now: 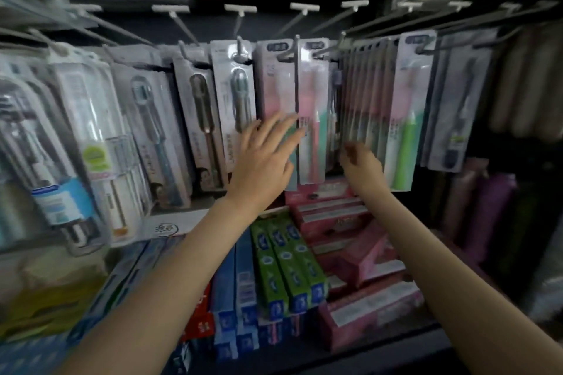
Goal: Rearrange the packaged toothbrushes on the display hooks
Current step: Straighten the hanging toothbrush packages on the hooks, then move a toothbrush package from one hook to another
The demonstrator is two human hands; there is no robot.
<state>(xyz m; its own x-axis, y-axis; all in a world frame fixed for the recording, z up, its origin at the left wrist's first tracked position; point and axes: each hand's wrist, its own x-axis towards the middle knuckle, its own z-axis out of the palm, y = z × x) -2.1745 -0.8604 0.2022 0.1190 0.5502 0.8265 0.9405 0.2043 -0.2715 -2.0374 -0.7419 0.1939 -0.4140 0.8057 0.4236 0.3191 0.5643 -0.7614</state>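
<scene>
Packaged toothbrushes hang in a row from metal display hooks [239,42]. A pack with a pink brush [312,106] hangs in the middle, edge-on to a pink-and-teal pack [274,91] on its left. My left hand [265,152] is spread flat with its fingers apart, the fingertips against these two packs. To the right hangs a thick bundle of several pink-and-green packs [371,94]. My right hand [361,161] is curled at the bundle's lower edge; its fingertips are hidden, so I cannot tell whether it grips a pack. A green-brush pack [409,113] fronts the bundle.
Grey and dark brush packs [201,113] and larger blister packs [91,131] hang at the left. Another dark pack [457,106] hangs at the right. Below, a shelf holds green [289,268], blue [234,298] and pink toothpaste boxes [350,237].
</scene>
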